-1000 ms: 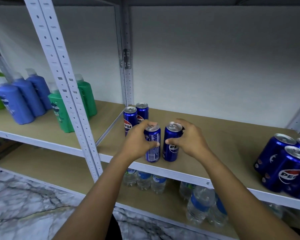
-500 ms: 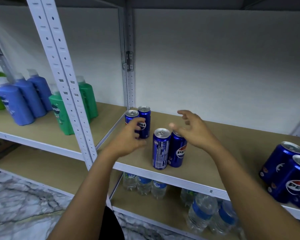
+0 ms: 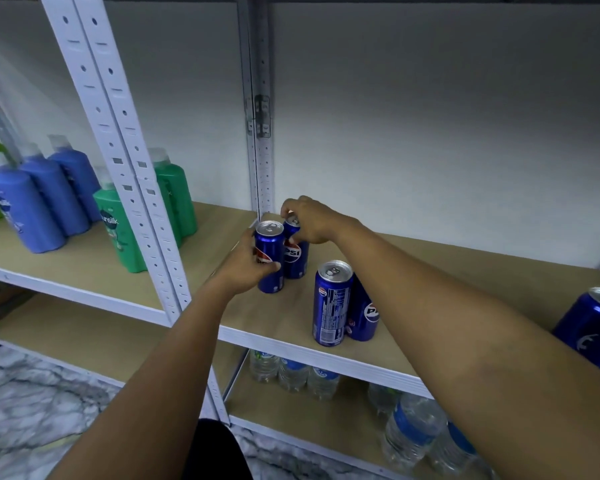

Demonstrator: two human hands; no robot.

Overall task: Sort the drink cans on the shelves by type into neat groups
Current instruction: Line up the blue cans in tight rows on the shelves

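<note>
here, on the left shelf (image 3: 84, 271), three blue bottles (image 3: 25, 216) and two green bottles (image 3: 118, 230). left hand (image 3: 246, 265) fingers grasp one blue can (image 3: 269, 254); right hand (image 3: 309, 220) grasps the can behind (image 3: 295, 258); two more cans (image 3: 331, 303) stand beside.

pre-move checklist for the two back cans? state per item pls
1. Left hand grips the front back-pair can: ok, fingers curl round its body.
2. Right hand holds the rear can: ok, fingers over its top and thumb on its side.
3. Both gripped cans upright: ok.
4. Front pair upright and apart from the hands: ok, though the right forearm passes close above it.
5. Free shelf space beside the front pair: ok.
6. Cans at the right edge stable: cannot tell, cut off by the frame.
</note>
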